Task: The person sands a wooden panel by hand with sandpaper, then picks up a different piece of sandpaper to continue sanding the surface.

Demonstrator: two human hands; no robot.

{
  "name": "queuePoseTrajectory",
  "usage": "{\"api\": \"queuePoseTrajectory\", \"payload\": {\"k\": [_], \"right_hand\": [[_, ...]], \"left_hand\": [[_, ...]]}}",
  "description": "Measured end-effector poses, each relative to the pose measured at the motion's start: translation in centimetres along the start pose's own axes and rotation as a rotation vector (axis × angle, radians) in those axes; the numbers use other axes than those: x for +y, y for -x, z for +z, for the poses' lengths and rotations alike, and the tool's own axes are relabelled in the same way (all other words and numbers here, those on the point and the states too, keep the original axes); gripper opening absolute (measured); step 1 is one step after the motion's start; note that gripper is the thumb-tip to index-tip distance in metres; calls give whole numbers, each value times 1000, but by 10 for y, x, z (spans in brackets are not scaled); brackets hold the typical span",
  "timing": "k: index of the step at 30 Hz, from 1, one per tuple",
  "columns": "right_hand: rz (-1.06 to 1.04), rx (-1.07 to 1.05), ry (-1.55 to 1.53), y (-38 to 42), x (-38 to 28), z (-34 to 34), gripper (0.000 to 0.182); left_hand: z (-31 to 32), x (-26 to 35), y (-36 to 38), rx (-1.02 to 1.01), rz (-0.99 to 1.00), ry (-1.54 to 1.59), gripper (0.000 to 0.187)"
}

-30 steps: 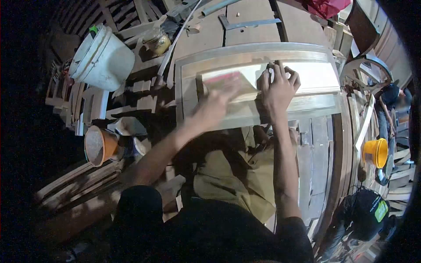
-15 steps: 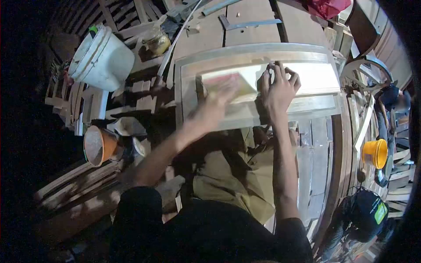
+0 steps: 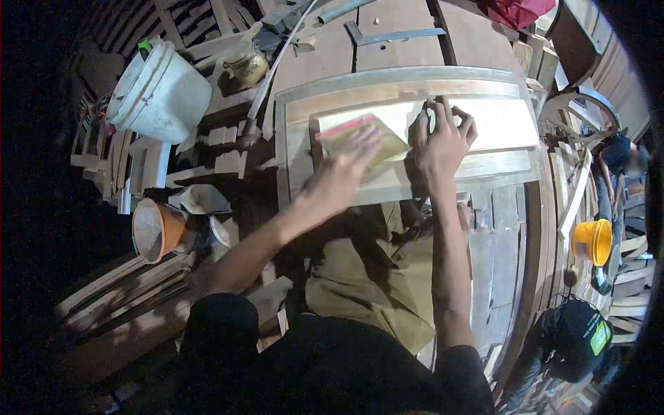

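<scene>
A pale, bright wooden board (image 3: 498,124) lies in front of me on a larger framed wooden panel (image 3: 302,173). My left hand (image 3: 349,166) is pressed over a tan sheet with a red edge, which looks like sandpaper (image 3: 394,146), flat on the board's left part. Its fingers lie together on the sheet and are slightly blurred. My right hand (image 3: 443,142) reaches across the middle of the board, fingers bent, with the tips at its far edge. The palm side of that hand is hidden.
A metal square (image 3: 401,36) lies on planks beyond the panel. At left stand a white bucket (image 3: 169,93), a jar (image 3: 247,67) and an orange bucket (image 3: 169,232) among wood scraps. A yellow bucket (image 3: 592,242) is at right, near two people, one in a dark cap (image 3: 581,339).
My left hand and the sandpaper have shifted slightly on the board and look less blurred now. The right hand stays in place at the board's far edge.
</scene>
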State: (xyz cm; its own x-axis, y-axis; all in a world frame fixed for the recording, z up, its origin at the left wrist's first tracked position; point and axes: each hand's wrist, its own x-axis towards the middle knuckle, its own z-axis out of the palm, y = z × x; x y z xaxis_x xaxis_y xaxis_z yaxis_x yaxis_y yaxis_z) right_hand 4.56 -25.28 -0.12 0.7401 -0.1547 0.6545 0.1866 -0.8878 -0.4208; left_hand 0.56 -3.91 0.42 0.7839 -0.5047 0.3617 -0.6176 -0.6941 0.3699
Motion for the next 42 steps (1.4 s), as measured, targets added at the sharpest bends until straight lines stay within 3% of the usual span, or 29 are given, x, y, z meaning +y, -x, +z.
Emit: {"api": "queuePoseTrajectory", "payload": {"k": [3,6,7,9,12,14,18,23,24,26,29,33,36,37,40,42], "right_hand": [[-7,-6,23,1,6,7,25],[6,-21,17,0,4,4,25],[4,1,-8,1,7,8,25],[2,-16,15,3,9,9,26],[1,-26,18,1,6,5,26],[8,-20,-2,1,8,8,25],[-23,-24,33,1,7,4,24],[-9,10,-9,0,5,3,24],[1,-2,-14,5,4,3,24],[7,2,-24,0,2,1,24],[-10,-5,-17,-1,3,0,25],[-21,-1,9,3,8,7,25],[-13,-5,4,-1,6,2,26],[-19,1,2,-1,9,4,26],[8,-37,-6,2,3,2,26],[1,-15,-2,1,3,3,26]], "left_hand": [[-19,-24,-30,29,-200,158,53],[-1,9,-7,16,96,-107,49],[2,15,-3,46,80,-7,50],[-15,0,-17,-45,-199,122,52],[-21,-3,-36,-156,-410,198,54],[15,11,-8,3,56,-30,53],[-14,-19,-45,-39,-180,75,57],[-4,5,-17,5,69,27,56],[-16,-2,-23,-138,-126,66,57],[-11,-25,-36,-40,-31,100,60],[4,14,-9,-30,46,69,61],[-24,-19,-36,-43,-166,134,66],[-13,7,-14,-64,-33,-115,66],[-14,17,-3,-88,-34,80,66],[-35,1,-16,-165,-402,230,64],[-22,-24,-9,-75,-253,38,65]]}}
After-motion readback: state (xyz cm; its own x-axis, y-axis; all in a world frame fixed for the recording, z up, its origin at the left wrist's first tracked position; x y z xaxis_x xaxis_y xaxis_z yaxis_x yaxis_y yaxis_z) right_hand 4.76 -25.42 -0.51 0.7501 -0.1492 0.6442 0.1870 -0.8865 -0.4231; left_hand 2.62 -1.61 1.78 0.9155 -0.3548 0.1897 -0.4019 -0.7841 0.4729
